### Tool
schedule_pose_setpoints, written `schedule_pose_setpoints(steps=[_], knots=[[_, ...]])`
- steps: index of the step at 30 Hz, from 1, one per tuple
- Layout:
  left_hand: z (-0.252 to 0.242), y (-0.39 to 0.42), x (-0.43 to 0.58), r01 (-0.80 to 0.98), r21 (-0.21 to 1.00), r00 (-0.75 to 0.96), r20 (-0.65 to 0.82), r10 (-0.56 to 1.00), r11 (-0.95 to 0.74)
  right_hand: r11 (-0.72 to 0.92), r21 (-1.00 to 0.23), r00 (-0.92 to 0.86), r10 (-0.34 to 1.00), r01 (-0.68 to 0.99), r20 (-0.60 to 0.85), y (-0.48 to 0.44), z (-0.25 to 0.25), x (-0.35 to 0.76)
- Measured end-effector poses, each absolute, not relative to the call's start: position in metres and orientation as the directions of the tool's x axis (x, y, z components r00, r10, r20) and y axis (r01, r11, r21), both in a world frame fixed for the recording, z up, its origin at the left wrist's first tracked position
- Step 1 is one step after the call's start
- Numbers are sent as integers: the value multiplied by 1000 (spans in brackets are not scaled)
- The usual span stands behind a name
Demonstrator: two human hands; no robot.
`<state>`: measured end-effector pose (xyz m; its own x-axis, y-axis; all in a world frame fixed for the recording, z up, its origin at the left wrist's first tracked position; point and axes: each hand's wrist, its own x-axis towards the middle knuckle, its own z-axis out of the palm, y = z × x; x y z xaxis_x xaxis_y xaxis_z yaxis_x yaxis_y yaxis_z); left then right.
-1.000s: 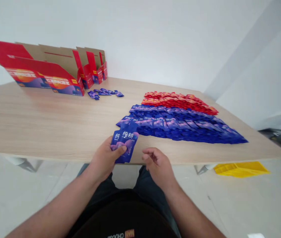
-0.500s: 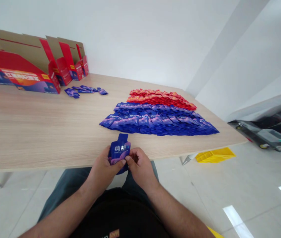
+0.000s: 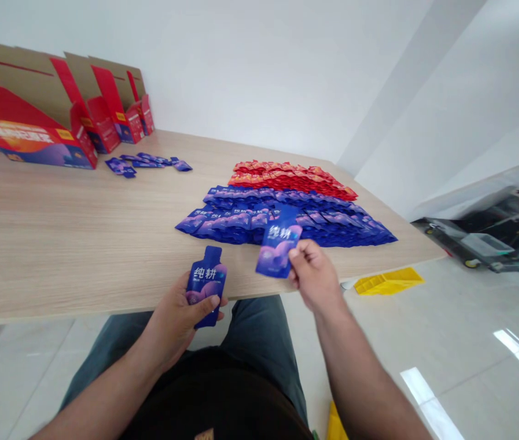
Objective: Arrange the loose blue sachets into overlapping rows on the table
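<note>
My left hand (image 3: 186,315) is closed on a blue and purple pouch (image 3: 206,278) with a narrow neck, its thumb across the printed front. Whether more pouches lie behind that one I cannot tell. My right hand (image 3: 314,275) pinches a second blue pouch (image 3: 280,247) by its lower right edge, held up over the table's front part. Behind this pouch, overlapping rows of blue pouches (image 3: 346,229) lie on the table. Farther back are rows of red pouches (image 3: 296,177).
Open red cardboard boxes (image 3: 48,146) stand in a row at the back left of the wooden table (image 3: 80,238). Several loose blue pouches (image 3: 149,160) lie beside them. A yellow bin (image 3: 390,281) and a black cart (image 3: 470,238) are on the floor at the right.
My hands have moved apart. The right hand has gone right and forward with one pouch, while the left still holds a pouch near the table's front edge. The view has shifted slightly.
</note>
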<state>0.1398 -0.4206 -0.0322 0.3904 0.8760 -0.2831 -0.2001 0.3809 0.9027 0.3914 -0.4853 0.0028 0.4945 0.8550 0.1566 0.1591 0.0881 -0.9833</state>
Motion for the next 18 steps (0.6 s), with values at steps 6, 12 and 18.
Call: schedule_pose_setpoints(steps=[6, 12, 18], knots=[[-37, -421, 140, -210, 897, 407, -281, 869, 388, -29, -905, 610, 748, 424, 262, -435, 80, 506], [-36, -423, 142, -194, 897, 393, -300, 869, 398, -362, -658, 575, 807, 660, 134, -384, 75, 535], [-34, -424, 136, -196, 896, 391, -300, 870, 397, -431, -347, 507, 845, 833, 167, -377, 61, 538]])
